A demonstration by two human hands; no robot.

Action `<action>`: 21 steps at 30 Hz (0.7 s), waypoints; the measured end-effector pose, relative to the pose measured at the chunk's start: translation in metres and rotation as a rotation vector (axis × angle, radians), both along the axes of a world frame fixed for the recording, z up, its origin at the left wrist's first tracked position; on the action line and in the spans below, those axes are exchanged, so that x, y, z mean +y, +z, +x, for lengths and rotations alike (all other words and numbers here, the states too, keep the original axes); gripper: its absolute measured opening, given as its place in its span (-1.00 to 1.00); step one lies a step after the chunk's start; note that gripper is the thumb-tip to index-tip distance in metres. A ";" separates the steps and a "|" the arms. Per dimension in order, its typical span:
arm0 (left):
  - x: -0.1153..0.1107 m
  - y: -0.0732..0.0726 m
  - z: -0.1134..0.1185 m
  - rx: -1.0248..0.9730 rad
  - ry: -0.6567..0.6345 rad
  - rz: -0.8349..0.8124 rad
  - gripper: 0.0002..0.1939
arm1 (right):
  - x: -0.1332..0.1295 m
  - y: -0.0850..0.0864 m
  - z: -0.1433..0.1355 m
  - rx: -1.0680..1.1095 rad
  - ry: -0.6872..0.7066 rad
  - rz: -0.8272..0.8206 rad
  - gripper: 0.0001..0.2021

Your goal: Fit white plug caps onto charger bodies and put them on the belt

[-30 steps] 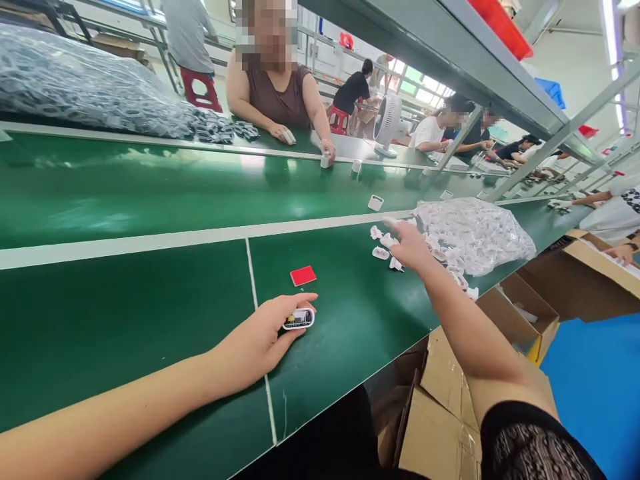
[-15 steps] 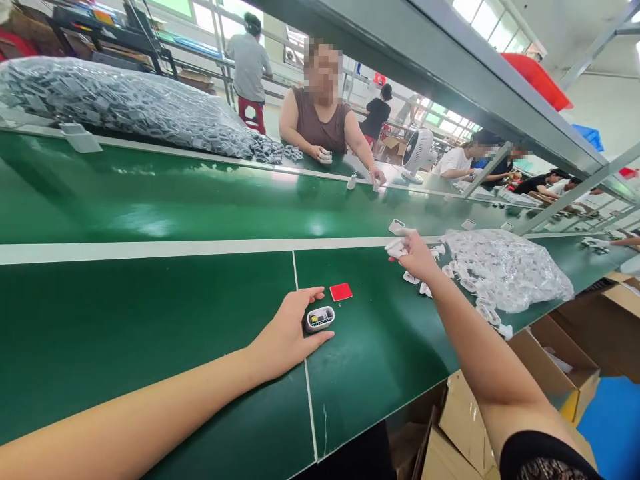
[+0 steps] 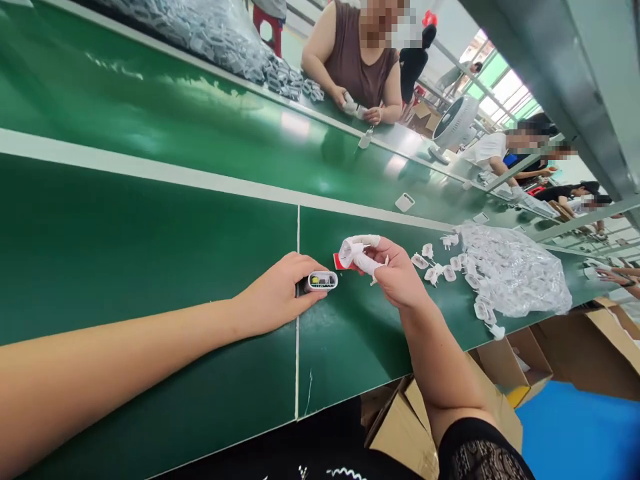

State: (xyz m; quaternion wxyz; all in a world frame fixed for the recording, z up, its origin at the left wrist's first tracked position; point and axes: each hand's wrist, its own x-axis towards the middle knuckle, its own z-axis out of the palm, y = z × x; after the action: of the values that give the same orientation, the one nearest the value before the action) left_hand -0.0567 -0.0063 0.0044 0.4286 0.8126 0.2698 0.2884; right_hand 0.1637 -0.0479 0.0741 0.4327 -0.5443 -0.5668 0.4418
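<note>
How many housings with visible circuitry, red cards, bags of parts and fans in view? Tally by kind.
Housing: 1, in the left hand
Red card: 1
Bags: 2, near bag and far bag
Fan: 1
Total: 5

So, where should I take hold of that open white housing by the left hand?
Probably pinch the housing by its near and far outer walls, coming from the left, where the left hand sits: it is oval, and its open end shows parts inside, best left untouched.
</note>
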 end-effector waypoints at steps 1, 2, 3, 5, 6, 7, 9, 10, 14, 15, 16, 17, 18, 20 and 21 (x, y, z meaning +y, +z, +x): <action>0.000 0.001 0.000 -0.003 0.006 -0.004 -0.65 | -0.003 -0.002 -0.001 -0.052 0.008 0.013 -0.74; 0.000 0.001 0.001 -0.007 0.013 -0.009 -0.62 | -0.005 -0.003 -0.002 -0.100 0.013 0.036 -0.75; 0.000 0.002 0.001 -0.011 0.018 -0.014 -0.60 | -0.008 -0.003 -0.003 -0.143 0.013 0.070 -0.76; 0.000 0.003 0.001 -0.011 0.028 -0.030 -0.61 | -0.013 -0.002 -0.006 -0.221 0.007 0.166 -0.78; 0.001 0.004 0.001 -0.005 0.028 -0.041 -0.63 | -0.015 -0.002 -0.008 -0.273 0.010 0.215 -0.81; 0.001 0.005 0.001 -0.003 0.029 -0.050 -0.66 | -0.017 -0.001 -0.009 -0.339 0.017 0.263 -0.84; 0.001 0.007 0.001 -0.004 0.032 -0.058 -0.68 | -0.020 0.000 -0.013 -0.488 0.053 0.363 -0.87; 0.001 0.007 0.001 -0.004 0.032 -0.063 -0.68 | -0.021 0.000 -0.015 -0.558 0.073 0.411 -0.85; 0.002 0.006 0.002 -0.032 0.023 -0.069 -0.73 | -0.022 -0.007 -0.023 -0.742 0.116 0.584 -0.77; 0.002 0.006 0.002 -0.043 0.018 -0.067 -0.75 | -0.022 -0.010 -0.024 -0.770 0.126 0.619 -0.75; 0.002 0.005 0.002 -0.054 0.014 -0.062 -0.76 | -0.022 -0.012 -0.025 -0.794 0.135 0.648 -0.73; 0.002 0.005 0.002 -0.061 0.009 -0.058 -0.78 | -0.021 -0.014 -0.026 -0.816 0.144 0.670 -0.70; 0.002 0.004 0.002 -0.066 0.005 -0.055 -0.79 | -0.021 -0.015 -0.026 -0.835 0.149 0.686 -0.68; 0.002 0.004 0.002 -0.070 0.001 -0.048 -0.80 | -0.021 -0.017 -0.027 -0.880 0.146 0.702 -0.65; 0.002 0.004 0.002 -0.072 0.001 -0.046 -0.80 | -0.021 -0.017 -0.028 -0.906 0.140 0.704 -0.64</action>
State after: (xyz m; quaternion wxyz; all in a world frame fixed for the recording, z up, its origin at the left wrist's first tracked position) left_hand -0.0545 -0.0040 0.0085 0.4566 0.7915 0.2609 0.3115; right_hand 0.1359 -0.0687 0.0571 0.2716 -0.4636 -0.8431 -0.0233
